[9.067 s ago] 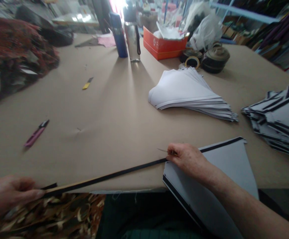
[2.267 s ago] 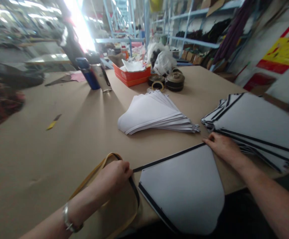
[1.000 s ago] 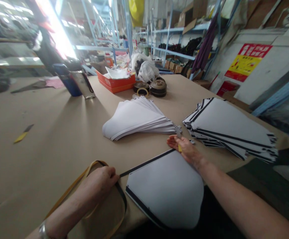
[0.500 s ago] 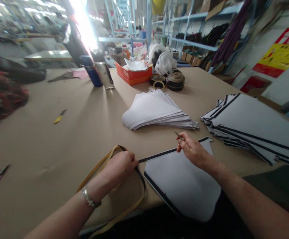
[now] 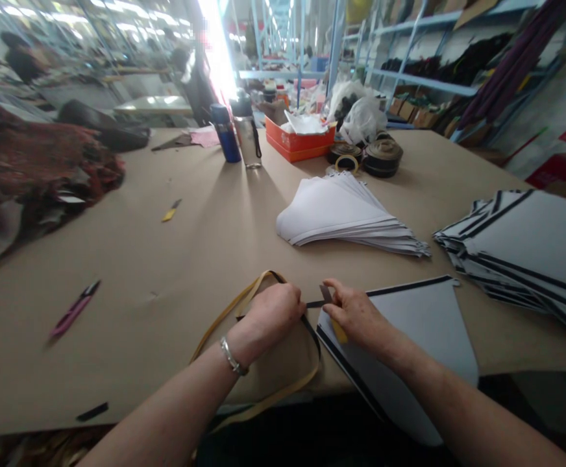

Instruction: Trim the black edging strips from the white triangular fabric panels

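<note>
My left hand (image 5: 278, 307) is closed on a narrow black adhesive tape (image 5: 315, 344) with a tan backing, which loops over the table around my wrist. A short stretch of it runs from my fingers to a white cut panel (image 5: 409, 337) with black strips along its edges. My right hand (image 5: 358, 316) grips a small knife (image 5: 339, 332) with a yellow handle, its dark blade pointing up beside the taut tape. The panel lies partly under my right forearm and hangs over the table's front edge.
White panels (image 5: 332, 207) lie stacked ahead, with edged panels (image 5: 541, 240) at the right. Pink thread snips (image 5: 74, 310) and a yellow cutter (image 5: 171, 211) lie left. Farther back are two bottles (image 5: 225, 133), an orange box (image 5: 300, 144) and tape rolls (image 5: 383, 155).
My right hand has moved left and down along the panel's top edge to the tape by my left hand, bringing the knife with it. The view has turned left.
</note>
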### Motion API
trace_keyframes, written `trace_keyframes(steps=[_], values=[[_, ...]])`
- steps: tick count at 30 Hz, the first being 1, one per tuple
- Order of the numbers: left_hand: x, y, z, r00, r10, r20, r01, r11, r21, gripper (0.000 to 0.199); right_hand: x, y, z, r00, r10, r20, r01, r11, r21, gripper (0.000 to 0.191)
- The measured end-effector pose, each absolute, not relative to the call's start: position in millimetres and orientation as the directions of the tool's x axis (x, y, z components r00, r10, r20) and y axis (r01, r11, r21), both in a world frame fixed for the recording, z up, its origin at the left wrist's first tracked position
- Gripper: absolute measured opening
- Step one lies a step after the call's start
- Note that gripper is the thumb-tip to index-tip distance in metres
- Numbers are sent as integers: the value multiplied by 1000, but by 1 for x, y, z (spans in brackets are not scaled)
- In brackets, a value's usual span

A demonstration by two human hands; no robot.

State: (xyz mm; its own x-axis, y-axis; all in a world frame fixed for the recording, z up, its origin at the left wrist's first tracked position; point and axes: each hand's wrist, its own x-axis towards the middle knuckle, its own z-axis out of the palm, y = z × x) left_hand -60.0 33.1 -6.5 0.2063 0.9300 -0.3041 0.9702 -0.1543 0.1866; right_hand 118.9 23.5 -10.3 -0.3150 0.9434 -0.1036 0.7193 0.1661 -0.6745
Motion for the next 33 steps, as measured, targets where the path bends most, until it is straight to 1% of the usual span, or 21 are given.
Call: trace_keyframes(steps=[1, 5, 9, 12, 14, 18, 21, 23, 24, 28, 30, 33], values=[[-60, 33, -6, 207, 930, -303, 970, -154, 188, 27, 118, 23, -13, -307, 946, -107, 737, 165, -656, 47], [-58, 31, -6, 197, 932, -305, 971, -144, 189, 27, 118, 19, -21, -322, 939, -120, 776, 189, -602, 41], [-60, 32, -7, 190, 929, -317, 971, -130, 202, 27, 115, 17, -20, -325, 933, -152, 830, 204, -519, 40], [-60, 32, -4, 210, 929, -304, 960, -137, 245, 25, 110, 14, -18, -318, 934, -162, 856, 209, -472, 39], [-55, 30, 2, 247, 927, -283, 940, -157, 303, 23, 108, 12, -18, -303, 939, -162, 858, 195, -476, 38], [-38, 23, 19, 345, 915, -208, 862, -222, 456, 27, 108, 12, -22, -299, 941, -159, 815, 165, -556, 35], [-38, 16, 26, 328, 936, -123, 839, -229, 494, 31, 114, 14, -20, -279, 950, -140, 738, 119, -664, 39], [-49, 13, 24, 285, 955, -80, 850, -213, 481, 31, 119, 15, -17, -246, 961, -127, 660, 70, -748, 45], [-57, 12, 22, 260, 964, -61, 859, -202, 471, 32, 121, 15, -16, -231, 964, -129, 608, 39, -793, 43], [-90, 6, 3, 131, 991, -2, 907, -119, 405, 32, 119, 16, -17, -197, 963, -182, 346, -105, -932, 15], [-99, 3, -7, 78, 997, 18, 921, -79, 380, 32, 115, 20, -21, -174, 963, -205, 216, -166, -962, 16], [-104, -1, -20, 7, 999, 52, 934, -25, 357, 32, 125, 33, -27, -79, 973, -215, 72, -210, -975, 24]])
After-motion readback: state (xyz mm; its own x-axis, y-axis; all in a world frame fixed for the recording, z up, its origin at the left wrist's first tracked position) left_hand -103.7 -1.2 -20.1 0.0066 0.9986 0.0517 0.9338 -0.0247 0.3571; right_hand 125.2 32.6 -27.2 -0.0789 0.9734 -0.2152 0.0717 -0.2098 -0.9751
